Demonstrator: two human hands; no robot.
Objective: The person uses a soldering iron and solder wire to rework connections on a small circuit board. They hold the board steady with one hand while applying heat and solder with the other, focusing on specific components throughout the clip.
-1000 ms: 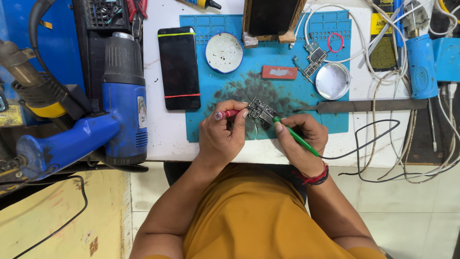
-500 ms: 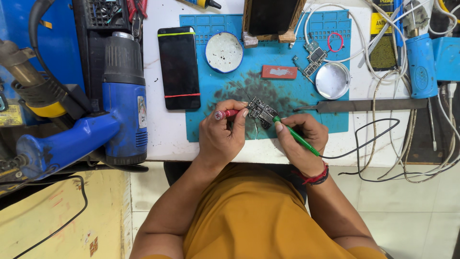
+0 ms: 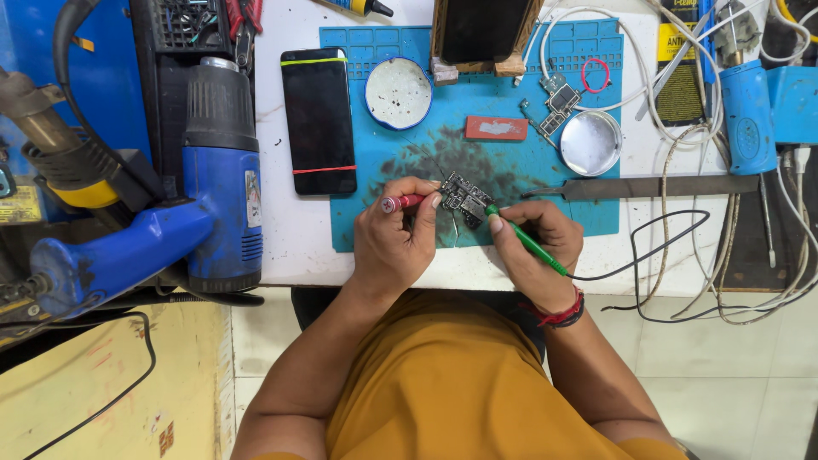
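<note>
Yellow label [image 3: 679, 78], blue mat's [image 3: 409, 223] right edge

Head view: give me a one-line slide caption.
Left hand with a red-handled tool and right hand with a green-handled tool work a small circuit board on a blue mat.

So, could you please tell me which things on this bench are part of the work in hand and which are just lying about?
In use:
- left hand holding the red-handled tool
- right hand holding the green-handled tool
- small circuit board
- blue work mat

Lying about:
- black phone
- blue heat gun
- round white dish
- round metal lid
- flat file
</note>
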